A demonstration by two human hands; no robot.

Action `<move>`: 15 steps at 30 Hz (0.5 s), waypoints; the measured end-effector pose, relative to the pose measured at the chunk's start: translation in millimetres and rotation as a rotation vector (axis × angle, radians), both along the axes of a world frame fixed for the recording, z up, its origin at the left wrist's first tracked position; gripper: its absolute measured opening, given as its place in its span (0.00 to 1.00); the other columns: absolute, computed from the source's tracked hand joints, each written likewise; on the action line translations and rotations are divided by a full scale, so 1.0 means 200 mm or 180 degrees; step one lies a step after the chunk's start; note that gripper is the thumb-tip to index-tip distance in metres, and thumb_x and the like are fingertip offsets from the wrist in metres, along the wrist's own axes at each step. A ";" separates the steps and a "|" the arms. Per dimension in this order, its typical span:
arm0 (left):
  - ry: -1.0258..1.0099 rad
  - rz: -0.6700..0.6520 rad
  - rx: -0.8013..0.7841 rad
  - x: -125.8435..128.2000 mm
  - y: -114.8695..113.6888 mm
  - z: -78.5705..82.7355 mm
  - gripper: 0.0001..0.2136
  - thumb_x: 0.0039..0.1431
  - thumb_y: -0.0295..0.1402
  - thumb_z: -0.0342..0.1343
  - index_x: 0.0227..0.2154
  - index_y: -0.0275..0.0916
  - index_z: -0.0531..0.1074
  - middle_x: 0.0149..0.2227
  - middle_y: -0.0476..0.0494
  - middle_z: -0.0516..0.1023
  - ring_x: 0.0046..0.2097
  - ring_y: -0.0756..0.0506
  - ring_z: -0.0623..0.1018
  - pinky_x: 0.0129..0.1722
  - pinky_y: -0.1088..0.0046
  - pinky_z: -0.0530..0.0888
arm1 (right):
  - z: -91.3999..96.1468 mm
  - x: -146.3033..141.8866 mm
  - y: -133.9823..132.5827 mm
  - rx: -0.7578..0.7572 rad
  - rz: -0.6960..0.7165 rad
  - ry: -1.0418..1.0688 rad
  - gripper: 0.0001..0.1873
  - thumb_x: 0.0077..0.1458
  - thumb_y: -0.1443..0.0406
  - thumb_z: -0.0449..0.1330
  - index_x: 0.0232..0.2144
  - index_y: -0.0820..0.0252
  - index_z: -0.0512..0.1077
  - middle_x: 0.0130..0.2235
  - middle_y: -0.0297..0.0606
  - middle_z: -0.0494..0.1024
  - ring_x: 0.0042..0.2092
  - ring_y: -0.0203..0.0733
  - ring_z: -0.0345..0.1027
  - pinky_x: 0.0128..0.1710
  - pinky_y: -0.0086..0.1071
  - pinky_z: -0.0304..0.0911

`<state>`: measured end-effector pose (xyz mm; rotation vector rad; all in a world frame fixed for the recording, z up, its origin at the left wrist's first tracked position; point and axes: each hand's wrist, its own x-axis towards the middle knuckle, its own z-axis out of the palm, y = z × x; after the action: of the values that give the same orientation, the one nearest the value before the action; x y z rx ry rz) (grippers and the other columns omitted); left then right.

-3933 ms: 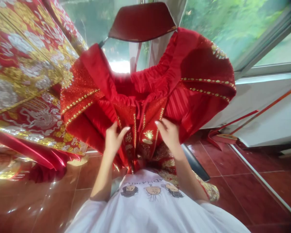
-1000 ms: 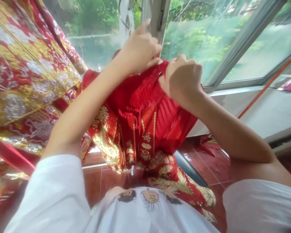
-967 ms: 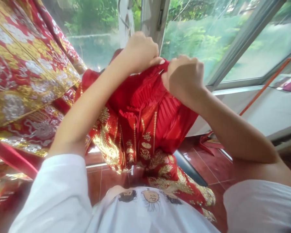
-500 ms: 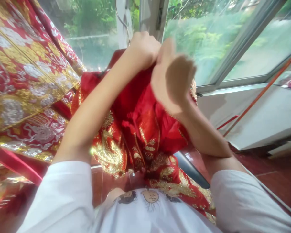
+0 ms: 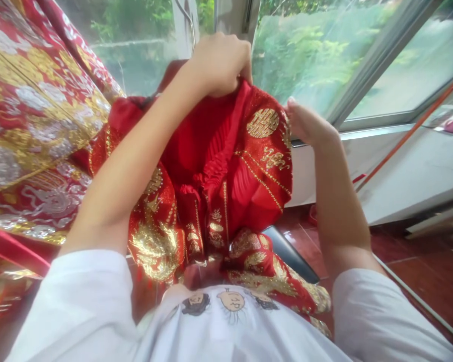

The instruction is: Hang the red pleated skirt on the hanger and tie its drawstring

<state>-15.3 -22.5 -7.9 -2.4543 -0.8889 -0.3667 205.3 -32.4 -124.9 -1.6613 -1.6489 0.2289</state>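
A red embroidered jacket (image 5: 264,176) with gold beading and gold motifs hangs in front of me, its front open onto a plain red lining. My left hand (image 5: 224,63) is closed on the jacket's upper edge near the collar, knuckles up. At the jacket's right edge is my right hand (image 5: 307,120), thumb uppermost and fingers pointing left. It looks open, though part of its fingers is hidden by the cloth's edge. A metal hanger hook (image 5: 189,22) rises behind my left hand. Gold-patterned red cloth (image 5: 279,281) lies lower down, near my shirt.
Another red garment (image 5: 33,130) with gold and silver embroidery fills the left side. Sliding windows (image 5: 324,60) stand behind, above a white wall (image 5: 400,176). An orange pole (image 5: 411,133) leans at the right. A dark curved bar (image 5: 292,256) shows above the red tiled floor (image 5: 411,276).
My right hand has moved right, from beside my left hand to the jacket's outer edge. The right side of the jacket now spreads into view. My left hand keeps its grip, slightly higher.
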 end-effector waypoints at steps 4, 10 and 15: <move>-0.0029 0.0058 -0.0158 0.00 -0.02 0.01 0.22 0.52 0.20 0.51 0.48 0.43 0.78 0.44 0.36 0.80 0.49 0.29 0.77 0.43 0.54 0.71 | -0.06 0.01 0.04 -0.0573 0.0650 0.1480 0.28 0.69 0.62 0.29 0.36 0.63 0.67 0.34 0.39 0.74 0.32 0.30 0.64 0.32 0.26 0.58; 0.0084 0.0459 -0.0255 0.04 -0.03 0.04 0.20 0.50 0.20 0.52 0.46 0.32 0.79 0.46 0.30 0.78 0.50 0.28 0.76 0.44 0.54 0.72 | 0.09 0.00 -0.05 0.0825 -0.0399 0.0872 0.23 0.59 0.68 0.54 0.15 0.60 0.50 0.20 0.29 0.50 0.23 0.28 0.41 0.24 0.29 0.41; 0.0043 0.0617 -0.0200 0.08 -0.03 0.02 0.19 0.53 0.23 0.54 0.49 0.30 0.77 0.50 0.27 0.75 0.53 0.25 0.73 0.48 0.49 0.71 | 0.16 0.11 -0.13 0.1889 -0.0470 0.0103 0.27 0.58 0.62 0.56 0.16 0.60 0.45 0.22 0.32 0.45 0.26 0.30 0.37 0.27 0.31 0.39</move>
<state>-0.1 -27.5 -3.2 -2.3973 -1.1370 -0.2564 227.2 -58.1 -92.2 -1.3004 -1.3819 -0.2835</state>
